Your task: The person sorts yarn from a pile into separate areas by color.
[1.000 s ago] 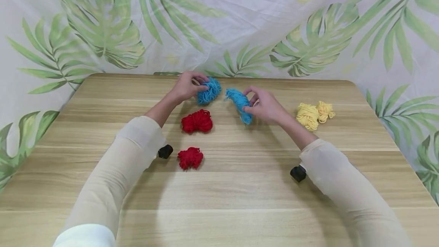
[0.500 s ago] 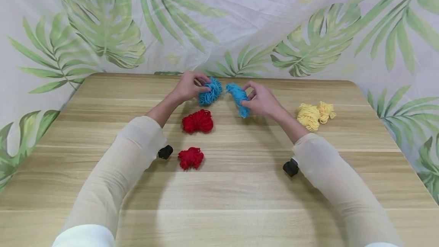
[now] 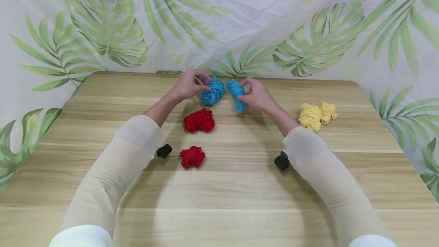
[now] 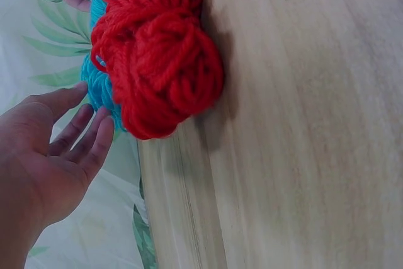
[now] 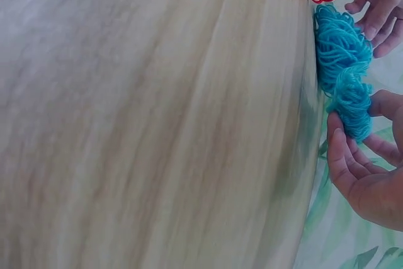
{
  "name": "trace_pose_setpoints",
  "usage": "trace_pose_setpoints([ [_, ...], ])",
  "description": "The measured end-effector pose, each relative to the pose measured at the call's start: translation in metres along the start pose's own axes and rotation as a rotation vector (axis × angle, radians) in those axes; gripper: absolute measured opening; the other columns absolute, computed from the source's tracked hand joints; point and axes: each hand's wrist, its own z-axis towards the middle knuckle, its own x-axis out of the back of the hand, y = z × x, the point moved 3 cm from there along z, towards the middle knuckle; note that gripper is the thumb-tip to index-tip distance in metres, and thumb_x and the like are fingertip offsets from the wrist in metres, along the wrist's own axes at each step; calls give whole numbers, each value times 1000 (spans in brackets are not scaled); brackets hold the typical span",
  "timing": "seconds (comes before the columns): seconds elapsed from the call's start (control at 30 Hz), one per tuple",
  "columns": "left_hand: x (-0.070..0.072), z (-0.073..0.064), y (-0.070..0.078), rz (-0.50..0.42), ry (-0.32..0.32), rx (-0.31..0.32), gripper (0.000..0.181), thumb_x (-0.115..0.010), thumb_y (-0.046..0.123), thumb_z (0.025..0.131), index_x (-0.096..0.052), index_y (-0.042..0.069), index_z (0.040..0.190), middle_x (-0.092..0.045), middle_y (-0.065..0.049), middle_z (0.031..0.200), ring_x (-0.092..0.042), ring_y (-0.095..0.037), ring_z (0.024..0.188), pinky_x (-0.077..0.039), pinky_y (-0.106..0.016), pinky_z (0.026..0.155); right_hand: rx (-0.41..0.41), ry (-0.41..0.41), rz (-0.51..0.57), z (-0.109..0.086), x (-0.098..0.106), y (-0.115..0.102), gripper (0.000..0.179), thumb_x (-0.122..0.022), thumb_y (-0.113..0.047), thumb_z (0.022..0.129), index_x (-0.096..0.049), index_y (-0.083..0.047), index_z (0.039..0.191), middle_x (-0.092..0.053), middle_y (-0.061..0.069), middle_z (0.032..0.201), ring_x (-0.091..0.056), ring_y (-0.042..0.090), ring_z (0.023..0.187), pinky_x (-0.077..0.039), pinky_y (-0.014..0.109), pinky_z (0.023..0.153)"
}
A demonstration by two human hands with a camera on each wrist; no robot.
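Note:
At the back of the table, my left hand (image 3: 188, 85) holds the left side of a round blue ball of yarn (image 3: 213, 91) between thumb and fingers. To its right, my right hand (image 3: 258, 95) pinches a narrower blue yarn skein (image 3: 236, 93), which leans close beside the ball. In the right wrist view the skein (image 5: 352, 108) overlaps the ball (image 5: 340, 42), with my right-hand fingers (image 5: 340, 155) around its near end. A red yarn bundle (image 4: 167, 61) partly hides the blue ball in the left wrist view, where my left-hand fingertips (image 4: 104, 124) reach the blue yarn.
Two red yarn bundles, a larger one (image 3: 199, 120) and a smaller one (image 3: 192, 157), lie in front of the left hand on the wooden table (image 3: 219, 197). Two yellow yarn balls (image 3: 310, 116) lie together at the right. A leaf-print cloth (image 3: 253, 18) hangs behind the table's back edge.
My right hand has moved left and toward the back with the narrow blue skein, bringing it close to the blue ball. My left hand stays almost in place on the ball, which shifts slightly right.

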Motion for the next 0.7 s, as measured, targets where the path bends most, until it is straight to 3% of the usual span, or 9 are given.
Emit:
trace_pose_setpoints([
  [0.17,2,0,1,58,5,-13,29,-75,0,92,-71,-7,120,-65,-24,112,-65,-36,99,-58,-43,83,0,22,-18,3,-2,-1,42,-74,-14,96,-57,-3,132,-68,13,88,-67,26,66,-50,26,58],
  [0.33,0,0,0,109,-79,9,44,-76,2,93,-64,-7,135,-61,-26,132,-66,-41,112,-56,-46,94,-3,36,-28,8,-5,-3,42,-74,-16,96,-57,-4,133,-68,12,88,-63,17,63,-51,27,60],
  [0.5,-1,-1,-1,122,-153,26,53,-75,3,94,-57,-5,144,-55,-27,141,-68,-42,114,-58,-44,92,-17,27,-7,13,-9,-4,44,-73,-14,97,-56,-4,136,-68,12,90,-64,18,63,-54,26,59],
  [0.7,-2,-1,-2,109,-162,51,55,-75,1,93,-57,-4,145,-54,-24,135,-68,-41,114,-59,-42,89,-26,0,15,15,-13,-6,52,-73,-16,98,-52,-6,144,-72,17,99,-68,23,68,-56,27,60],
])
